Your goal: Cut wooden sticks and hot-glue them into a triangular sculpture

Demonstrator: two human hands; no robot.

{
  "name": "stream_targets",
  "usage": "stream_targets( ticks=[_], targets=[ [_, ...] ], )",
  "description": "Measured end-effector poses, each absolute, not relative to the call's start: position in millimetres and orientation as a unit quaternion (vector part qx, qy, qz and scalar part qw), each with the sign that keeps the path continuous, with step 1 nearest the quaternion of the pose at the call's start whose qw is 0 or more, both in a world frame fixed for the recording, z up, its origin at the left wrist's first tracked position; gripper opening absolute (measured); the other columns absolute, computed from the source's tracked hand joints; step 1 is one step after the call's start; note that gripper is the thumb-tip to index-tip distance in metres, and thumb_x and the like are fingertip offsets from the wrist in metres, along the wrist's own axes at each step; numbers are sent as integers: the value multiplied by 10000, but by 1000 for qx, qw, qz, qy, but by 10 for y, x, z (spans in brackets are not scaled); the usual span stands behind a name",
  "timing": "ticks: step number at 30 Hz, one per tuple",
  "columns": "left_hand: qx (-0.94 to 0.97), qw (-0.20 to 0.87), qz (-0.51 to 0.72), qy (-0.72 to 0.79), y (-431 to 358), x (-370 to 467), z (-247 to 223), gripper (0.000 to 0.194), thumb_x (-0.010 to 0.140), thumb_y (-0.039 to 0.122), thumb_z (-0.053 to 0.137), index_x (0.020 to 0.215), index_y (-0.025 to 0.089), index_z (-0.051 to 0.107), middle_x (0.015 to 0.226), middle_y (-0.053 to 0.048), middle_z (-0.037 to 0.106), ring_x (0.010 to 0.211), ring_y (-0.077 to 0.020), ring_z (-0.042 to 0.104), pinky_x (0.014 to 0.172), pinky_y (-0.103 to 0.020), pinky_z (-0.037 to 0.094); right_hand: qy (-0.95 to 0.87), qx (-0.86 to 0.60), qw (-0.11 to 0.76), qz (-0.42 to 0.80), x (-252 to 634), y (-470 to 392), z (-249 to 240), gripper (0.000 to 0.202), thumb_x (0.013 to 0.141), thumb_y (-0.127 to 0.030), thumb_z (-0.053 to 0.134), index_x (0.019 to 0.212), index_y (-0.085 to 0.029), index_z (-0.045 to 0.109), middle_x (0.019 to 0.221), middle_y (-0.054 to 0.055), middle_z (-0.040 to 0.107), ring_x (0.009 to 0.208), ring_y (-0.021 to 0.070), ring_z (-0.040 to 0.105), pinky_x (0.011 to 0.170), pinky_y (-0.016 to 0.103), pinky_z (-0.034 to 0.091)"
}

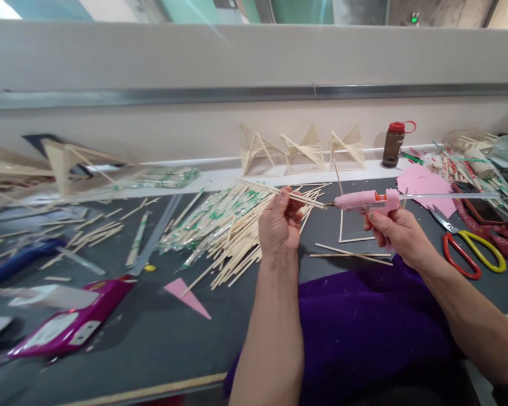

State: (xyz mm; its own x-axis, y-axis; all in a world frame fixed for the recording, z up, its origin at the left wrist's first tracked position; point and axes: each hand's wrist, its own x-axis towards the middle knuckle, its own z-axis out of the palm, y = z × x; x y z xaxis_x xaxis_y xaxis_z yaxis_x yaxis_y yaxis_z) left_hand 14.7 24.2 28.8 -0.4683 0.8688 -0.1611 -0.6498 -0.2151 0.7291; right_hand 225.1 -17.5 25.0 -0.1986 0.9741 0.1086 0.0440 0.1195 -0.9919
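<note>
Pinched in my left hand (pixel 283 223) are thin wooden sticks (pixel 309 200), seemingly two, pointing right. My right hand (pixel 392 230) is wrapped round a pink hot glue gun (pixel 359 201), with a long clear glue stick (pixel 449 195) out of its back. The gun's nozzle meets or nearly meets the sticks' right ends. Below, two crossed sticks (pixel 350 255) lie on the dark table, and a partly hidden stick frame (pixel 358 239) lies behind the gun. Beside my left wrist spreads a pile of loose sticks (pixel 237 242).
Several stick models (pixel 302 149) stand along the wall near a brown bottle (pixel 393 145). Scissors (pixel 474 248) and pink paper (pixel 423 183) lie at right. Wrapped stick packs (pixel 211 214), a pink paper triangle (pixel 188 297) and a magenta pouch (pixel 71 321) are at left.
</note>
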Motion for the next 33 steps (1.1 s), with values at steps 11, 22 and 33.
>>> stream_targets(
  ticks=[11, 22, 33],
  targets=[
    [196, 462, 764, 406, 256, 167, 229, 123, 740, 222, 841, 754, 159, 736, 668, -9, 738, 541, -93, 685, 393, -115, 391, -634, -479, 439, 419, 2249, -182, 244, 388, 764, -544, 587, 544, -237, 497, 430, -20, 460, 436, 91, 402, 447, 264, 351],
    [199, 459, 762, 412, 278, 163, 211, 104, 763, 215, 822, 766, 159, 735, 661, -11, 731, 546, -97, 685, 395, -123, 383, -640, -518, 419, 383, 2266, -181, 232, 430, 786, -527, 604, 482, -245, 489, 433, -2, 472, 435, 102, 402, 463, 295, 337],
    [191, 460, 760, 417, 284, 178, 229, 66, 809, 153, 752, 753, 147, 720, 619, 1, 712, 507, -83, 666, 375, -103, 377, -599, -445, 455, 487, 2249, -123, 245, 193, 667, -355, 705, 722, -216, 582, 601, -48, 511, 509, 80, 405, 480, 259, 357]
  ],
)
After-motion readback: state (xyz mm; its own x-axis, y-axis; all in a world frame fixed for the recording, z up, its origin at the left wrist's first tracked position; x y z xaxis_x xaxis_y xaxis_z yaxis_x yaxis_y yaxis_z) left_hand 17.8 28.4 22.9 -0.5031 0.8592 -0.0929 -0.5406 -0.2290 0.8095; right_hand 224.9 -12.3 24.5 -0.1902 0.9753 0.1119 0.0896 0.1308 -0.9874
